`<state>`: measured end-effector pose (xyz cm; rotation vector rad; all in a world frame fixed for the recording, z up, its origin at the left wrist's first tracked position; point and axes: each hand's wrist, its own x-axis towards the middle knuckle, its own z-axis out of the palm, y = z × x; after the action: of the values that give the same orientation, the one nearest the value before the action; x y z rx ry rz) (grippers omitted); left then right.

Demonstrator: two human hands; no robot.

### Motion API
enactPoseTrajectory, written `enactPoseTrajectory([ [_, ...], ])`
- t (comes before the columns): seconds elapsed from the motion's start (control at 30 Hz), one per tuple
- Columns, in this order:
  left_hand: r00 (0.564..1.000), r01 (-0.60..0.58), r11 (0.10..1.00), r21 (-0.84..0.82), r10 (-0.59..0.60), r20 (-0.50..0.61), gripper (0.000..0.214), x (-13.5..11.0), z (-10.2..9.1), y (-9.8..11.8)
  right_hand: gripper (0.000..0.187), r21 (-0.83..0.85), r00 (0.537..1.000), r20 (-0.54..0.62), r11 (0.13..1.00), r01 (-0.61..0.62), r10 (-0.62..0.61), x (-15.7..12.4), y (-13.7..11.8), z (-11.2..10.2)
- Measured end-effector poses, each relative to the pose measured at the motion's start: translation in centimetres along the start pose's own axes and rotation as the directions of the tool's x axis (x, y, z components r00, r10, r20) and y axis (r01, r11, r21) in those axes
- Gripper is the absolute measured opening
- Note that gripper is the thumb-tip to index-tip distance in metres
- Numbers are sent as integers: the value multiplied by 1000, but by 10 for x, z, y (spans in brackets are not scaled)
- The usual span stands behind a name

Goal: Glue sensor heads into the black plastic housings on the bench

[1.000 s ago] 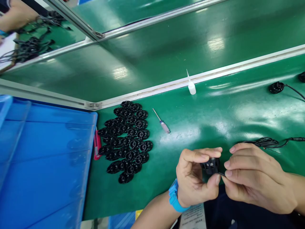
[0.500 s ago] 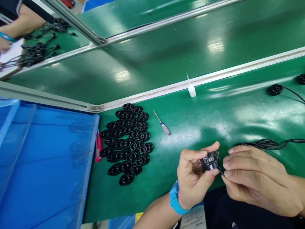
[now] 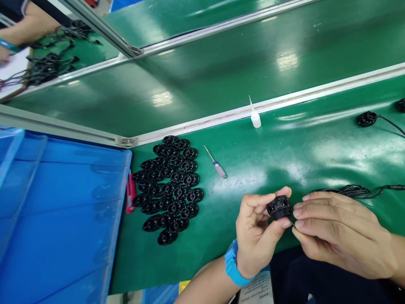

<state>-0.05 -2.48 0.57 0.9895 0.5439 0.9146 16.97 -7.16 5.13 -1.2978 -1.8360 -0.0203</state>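
Above the table (image 3: 240, 160), near its front edge, the left hand (image 3: 257, 232) is gripping a black part (image 3: 279, 207) while the right hand (image 3: 341, 232) is pinching its cable (image 3: 292, 221). A bottle (image 3: 256, 120) is standing by the far edge.

One dark tone was shared by the round black plastic part (image 3: 279, 207), thin black cable (image 3: 291, 220) and clustered black plastic rings (image 3: 172, 185). The flat, glossy green tabletop (image 3: 247, 158) was streaked with white. A lighter blue was shown by the strap-shaped blue wristband (image 3: 233, 262) than by the large blue plastic bin (image 3: 72, 202). The narrow-nozzled plastic bottle (image 3: 256, 119) was coloured white.
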Motion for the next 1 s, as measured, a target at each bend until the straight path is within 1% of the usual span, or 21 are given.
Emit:
enactPoseTrajectory([
  [0.2,999,23,1000,-12,-24,-29,36,2,2,1,5,35,999,28,999,-23,22,-2,1,0],
  [0.33,999,26,1000,-6,-26,-41,32,4,3,4,14,74,994,23,992,-105,104,-14,0,0],
  [0.43,998,36,999,-11,-37,-47,32,4,2,4,19,134,989,45,980,-147,142,-20,-1,1],
  [0.6,997,55,998,-14,-56,-61,31,3,2,2,14,185,979,59,962,-203,195,-19,-2,4],
  [0.83,995,66,998,-18,-67,-77,29,5,3,1,18,227,968,90,941,-249,235,-22,1,5],
  [1.0,992,90,996,24,-88,-87,29,5,2,1,17,250,962,90,929,-271,257,-17,2,4],
])
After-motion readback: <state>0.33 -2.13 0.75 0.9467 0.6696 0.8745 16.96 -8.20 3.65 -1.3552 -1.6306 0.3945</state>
